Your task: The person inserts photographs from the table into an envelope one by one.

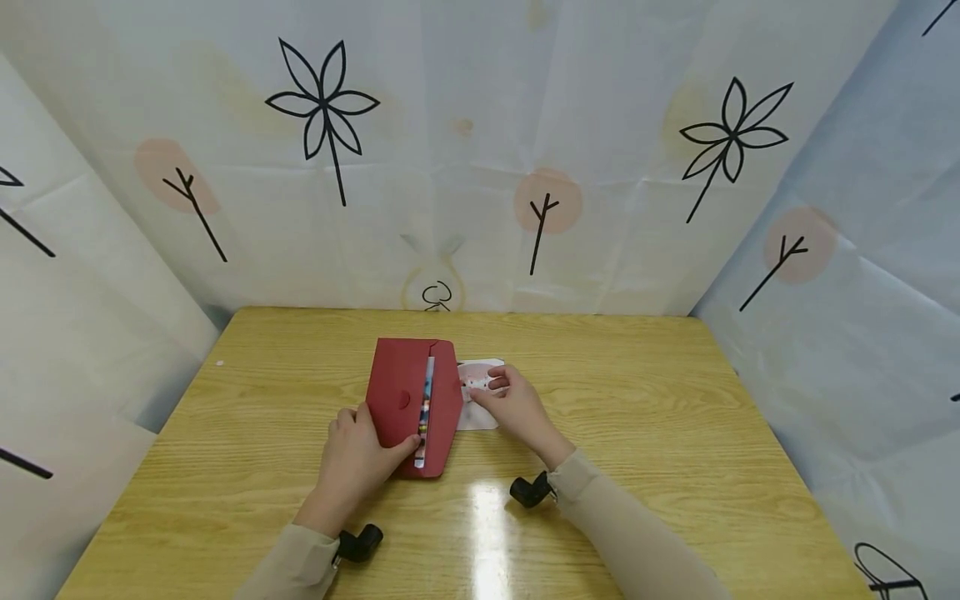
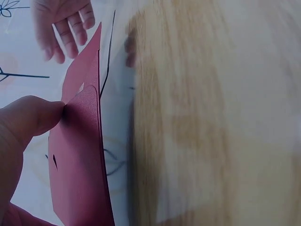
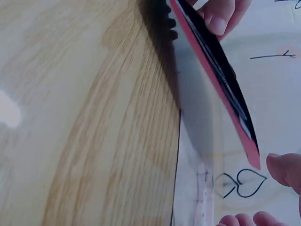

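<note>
A red envelope [image 1: 392, 379] with its flap [image 1: 447, 408] folded out is held by my left hand [image 1: 358, 454]. The thumb [image 2: 35, 115] presses its front near the opening, and the other fingers are mostly hidden behind it. Inside the envelope a strip of colourful printed cards [image 1: 425, 408] shows along the slot. The right wrist view shows the envelope [image 3: 216, 84] tilted up off the table, with its layers parted. My right hand [image 1: 517, 408] hovers beside the flap with fingers loosely bent and apart, holding nothing. A pale card [image 1: 477, 417] with a pinkish picture lies partly behind the flap and those fingers.
The wooden table [image 1: 622, 400] carries a bright glare spot near its front. A small pale speck [image 1: 220, 363] lies at the back left. Printed cloth walls [image 1: 450, 125] stand at the back and both sides. A black camera [image 1: 531, 490] sits at the right wrist.
</note>
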The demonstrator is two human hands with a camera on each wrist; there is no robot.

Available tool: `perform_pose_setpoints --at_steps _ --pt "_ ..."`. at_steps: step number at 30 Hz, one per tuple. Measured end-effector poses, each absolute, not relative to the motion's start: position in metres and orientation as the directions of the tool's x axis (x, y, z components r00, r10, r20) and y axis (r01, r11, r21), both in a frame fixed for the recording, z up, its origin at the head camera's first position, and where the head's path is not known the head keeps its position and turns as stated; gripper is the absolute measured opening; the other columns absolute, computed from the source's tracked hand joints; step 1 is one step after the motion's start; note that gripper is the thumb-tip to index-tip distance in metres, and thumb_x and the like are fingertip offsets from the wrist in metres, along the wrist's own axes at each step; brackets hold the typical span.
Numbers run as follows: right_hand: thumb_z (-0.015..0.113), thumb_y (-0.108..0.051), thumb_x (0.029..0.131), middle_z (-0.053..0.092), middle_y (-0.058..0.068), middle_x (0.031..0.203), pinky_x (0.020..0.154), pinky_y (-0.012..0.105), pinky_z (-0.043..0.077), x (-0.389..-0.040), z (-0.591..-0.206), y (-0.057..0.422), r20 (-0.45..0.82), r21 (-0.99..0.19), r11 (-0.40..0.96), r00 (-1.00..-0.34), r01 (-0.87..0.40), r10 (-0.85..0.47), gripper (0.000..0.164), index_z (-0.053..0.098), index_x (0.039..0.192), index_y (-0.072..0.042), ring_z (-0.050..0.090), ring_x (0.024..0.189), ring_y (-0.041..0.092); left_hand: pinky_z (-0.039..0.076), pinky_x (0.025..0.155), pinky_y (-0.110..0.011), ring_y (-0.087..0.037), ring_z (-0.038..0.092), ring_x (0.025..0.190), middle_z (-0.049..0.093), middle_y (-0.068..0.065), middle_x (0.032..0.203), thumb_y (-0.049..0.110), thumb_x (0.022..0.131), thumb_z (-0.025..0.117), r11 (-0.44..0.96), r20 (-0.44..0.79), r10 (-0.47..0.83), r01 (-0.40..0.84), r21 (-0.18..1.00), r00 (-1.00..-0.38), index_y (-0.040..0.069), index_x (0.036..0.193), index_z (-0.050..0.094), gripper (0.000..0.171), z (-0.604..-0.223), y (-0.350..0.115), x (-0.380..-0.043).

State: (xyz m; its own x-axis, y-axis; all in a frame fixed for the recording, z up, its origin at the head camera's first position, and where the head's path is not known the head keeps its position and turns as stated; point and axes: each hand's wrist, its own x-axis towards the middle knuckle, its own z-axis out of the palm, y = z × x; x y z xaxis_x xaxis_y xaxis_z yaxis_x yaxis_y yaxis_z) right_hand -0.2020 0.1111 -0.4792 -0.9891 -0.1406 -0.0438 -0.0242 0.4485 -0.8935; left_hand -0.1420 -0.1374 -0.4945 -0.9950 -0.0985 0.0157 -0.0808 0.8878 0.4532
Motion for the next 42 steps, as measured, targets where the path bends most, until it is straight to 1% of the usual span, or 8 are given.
perform_pose_setpoints --at_steps 5,9,15,18,25,31,36,42 --pt "0.073 -0.029 0.087 0.057 0.017 0.119 0.082 0.040 0.051 -0.206 -0.486 0.116 -0.061 -0.878 0.478 -0.995 0.013 -0.085 0.057 0.049 0.131 -0.001 0.058 0.104 0.026 0.046 0.074 -0.047 -0.037 0.045 0.097 0.047 -0.026 0.111 0.066 0.072 0.071 0.884 0.013 -0.103 -0.086 0.460 -0.995 -0.013 0.134 0.038 0.106 -0.494 -0.138 -0.142" --pt "0.074 -0.027 0.086 0.056 0.015 0.117 0.086 0.039 0.049 -0.210 -0.491 0.120 -0.065 -0.862 0.507 -0.997 0.029 -0.052 0.058 0.049 0.131 0.000 0.058 0.104 0.025 0.045 0.076 -0.048 -0.038 0.045 0.100 0.046 -0.027 0.113 0.067 0.073 0.070 0.885 0.014 -0.103 -0.085 0.458 -0.995 -0.014 0.135 0.037 0.107 -0.494 -0.140 -0.142" --pt "0.076 -0.029 0.084 0.057 0.015 0.113 0.084 0.041 0.048 -0.213 -0.494 0.123 -0.051 -0.828 0.560 -0.999 0.037 -0.009 0.060 0.050 0.130 0.000 0.057 0.100 0.025 0.046 0.078 -0.051 -0.041 0.044 0.103 0.044 -0.029 0.117 0.068 0.072 0.069 0.882 0.005 -0.103 -0.089 0.463 -0.995 -0.014 0.136 0.036 0.109 -0.494 -0.145 -0.141" --pt "0.077 -0.029 0.083 0.058 0.016 0.113 0.084 0.043 0.047 -0.214 -0.496 0.123 -0.047 -0.811 0.583 -0.999 0.042 0.007 0.065 0.047 0.132 0.002 0.056 0.098 0.027 0.046 0.078 -0.052 -0.042 0.044 0.105 0.043 -0.029 0.119 0.068 0.073 0.070 0.878 -0.001 -0.109 -0.097 0.469 -0.994 -0.013 0.137 0.035 0.109 -0.494 -0.147 -0.140" --pt "0.083 -0.034 0.075 0.057 0.018 0.111 0.085 0.044 0.048 -0.219 -0.504 0.116 -0.044 -0.732 0.680 -0.999 0.046 0.020 0.090 0.035 0.140 0.003 0.057 0.099 0.029 0.046 0.078 -0.053 -0.043 0.044 0.106 0.043 -0.031 0.120 0.066 0.073 0.070 0.883 0.007 -0.114 -0.098 0.460 -0.993 -0.014 0.137 0.035 0.108 -0.492 -0.151 -0.140" --pt "0.086 -0.035 0.071 0.050 0.028 0.120 0.088 0.050 0.046 -0.218 -0.501 0.110 -0.032 -0.652 0.757 -0.999 0.042 0.029 0.100 0.030 0.143 0.005 0.055 0.106 0.040 0.046 0.075 -0.051 -0.041 0.044 0.102 0.044 -0.030 0.116 0.064 0.073 0.071 0.887 0.014 -0.116 -0.097 0.450 -0.993 -0.014 0.135 0.036 0.106 -0.493 -0.152 -0.140" --pt "0.086 -0.032 0.071 0.050 0.032 0.122 0.090 0.051 0.046 -0.220 -0.500 0.110 -0.059 -0.643 0.764 -0.998 0.059 0.028 0.101 0.027 0.144 0.006 0.054 0.109 0.044 0.045 0.078 -0.052 -0.042 0.043 0.105 0.044 -0.030 0.118 0.065 0.074 0.070 0.888 0.008 -0.112 -0.096 0.450 -0.994 -0.015 0.136 0.036 0.107 -0.494 -0.153 -0.139" --pt "0.087 -0.028 0.069 0.053 0.032 0.118 0.089 0.050 0.047 -0.221 -0.499 0.111 -0.097 -0.652 0.753 -0.995 0.085 0.028 0.096 0.033 0.140 0.008 0.056 0.105 0.042 0.045 0.077 -0.053 -0.042 0.043 0.104 0.043 -0.030 0.119 0.068 0.073 0.069 0.884 0.007 -0.109 -0.094 0.457 -0.994 -0.015 0.136 0.035 0.109 -0.496 -0.156 -0.139"
